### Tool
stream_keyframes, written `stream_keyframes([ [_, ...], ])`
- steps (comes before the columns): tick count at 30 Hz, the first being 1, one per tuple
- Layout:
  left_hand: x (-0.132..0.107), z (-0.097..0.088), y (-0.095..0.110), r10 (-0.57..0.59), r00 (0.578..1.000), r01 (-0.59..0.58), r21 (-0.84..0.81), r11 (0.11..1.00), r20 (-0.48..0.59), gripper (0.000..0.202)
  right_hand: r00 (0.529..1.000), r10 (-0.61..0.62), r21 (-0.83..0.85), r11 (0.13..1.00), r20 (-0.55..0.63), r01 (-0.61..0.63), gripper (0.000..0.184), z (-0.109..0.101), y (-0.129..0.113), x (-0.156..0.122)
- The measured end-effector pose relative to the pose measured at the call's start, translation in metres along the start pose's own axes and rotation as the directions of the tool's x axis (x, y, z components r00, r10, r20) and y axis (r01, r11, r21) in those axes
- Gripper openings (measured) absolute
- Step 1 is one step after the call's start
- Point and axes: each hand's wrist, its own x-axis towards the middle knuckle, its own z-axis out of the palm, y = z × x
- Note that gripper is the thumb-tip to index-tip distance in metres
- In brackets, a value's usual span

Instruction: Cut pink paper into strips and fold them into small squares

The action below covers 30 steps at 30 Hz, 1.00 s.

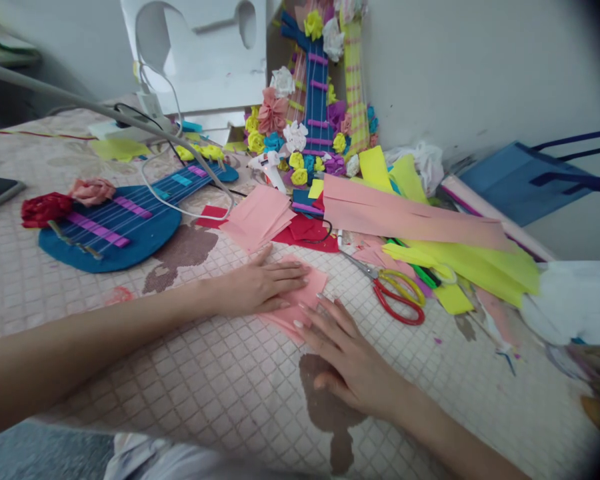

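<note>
My left hand lies flat, fingers stretched out, pressing on a folded pink paper square on the quilted cover. My right hand rests just below it, fingers spread, with its fingertips on the paper's near edge. Neither hand grips anything. A stack of pink paper squares lies just beyond my left hand. Red and yellow scissors lie to the right of the paper.
A blue paper guitar with red and pink paper roses lies at left. Long pink and yellow paper sheets spread at right. A glue gun, a flower-covered guitar model, white foam and a blue bag stand behind.
</note>
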Motion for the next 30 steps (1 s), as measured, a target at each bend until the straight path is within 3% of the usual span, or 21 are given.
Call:
stream_keyframes([
  [7,-0.001,0.001,-0.001,0.008,1.000,-0.008,0.001,1.000,-0.015,0.046,1.000,0.018,0.003,1.000,0.021,-0.018,0.061,0.000,0.000,0.019],
  [18,0.000,0.000,0.000,-0.004,1.000,0.004,-0.046,0.999,-0.006,0.048,0.999,0.036,0.006,0.999,-0.009,-0.036,0.064,0.004,-0.002,0.004],
  [22,-0.001,-0.006,0.002,-0.029,1.000,0.030,-0.126,0.992,0.007,0.047,0.999,0.046,0.017,0.999,-0.026,-0.045,0.054,0.006,-0.002,0.003],
  [30,0.002,-0.012,0.005,-0.075,0.995,0.085,-0.166,0.982,0.070,0.075,0.997,0.055,0.027,0.998,-0.056,-0.054,0.053,0.007,-0.001,0.003],
])
